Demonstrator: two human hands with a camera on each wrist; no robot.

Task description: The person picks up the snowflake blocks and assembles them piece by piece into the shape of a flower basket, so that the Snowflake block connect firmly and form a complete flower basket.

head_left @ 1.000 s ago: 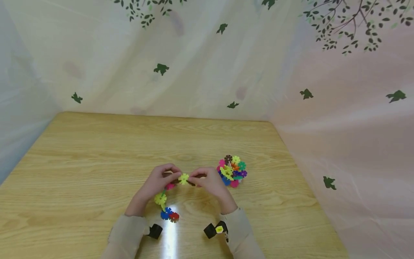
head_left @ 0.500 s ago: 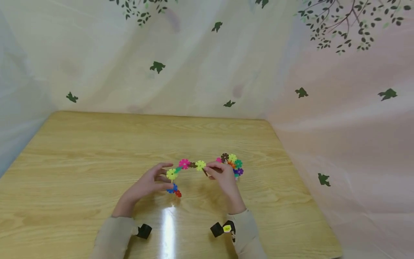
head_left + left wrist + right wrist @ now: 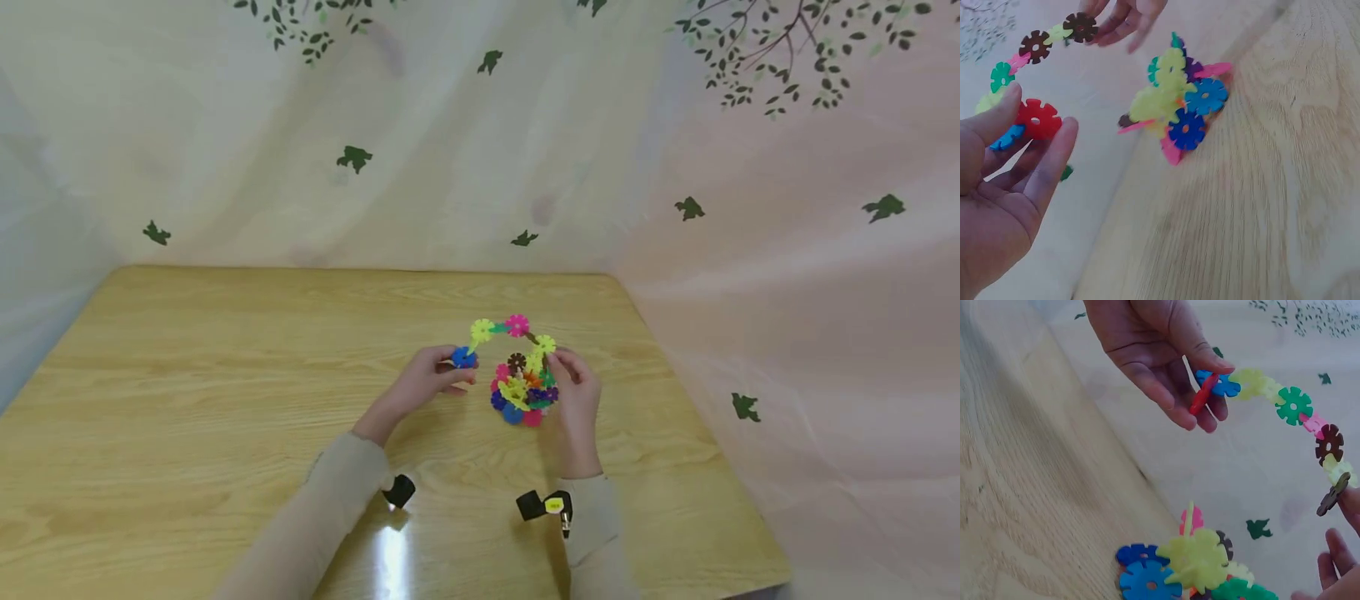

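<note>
A curved chain of interlocking snowflake discs (image 3: 517,325) is held up between both hands, arching over the far side of a clustered ball of the same discs (image 3: 513,414). My left hand (image 3: 418,385) grips the chain's left end, with its thumb on the blue disc (image 3: 1227,386). The red end disc (image 3: 1040,120) sits beside the fingers in the left wrist view. At the other end, my right hand (image 3: 579,404) pinches the chain by the brown disc (image 3: 1080,27). The ball of yellow, blue, pink, green and purple discs rests on the table just below the chain.
The wooden table (image 3: 262,400) reaches back to a pale curtain (image 3: 420,200) printed with leaves and birds, which also hangs along the right side. Black wrist cameras (image 3: 400,491) jut from both sleeves.
Both hands have carried the chain right and away from the body, up over the disc ball. The left hand has shifted its hold to the blue and red end.
</note>
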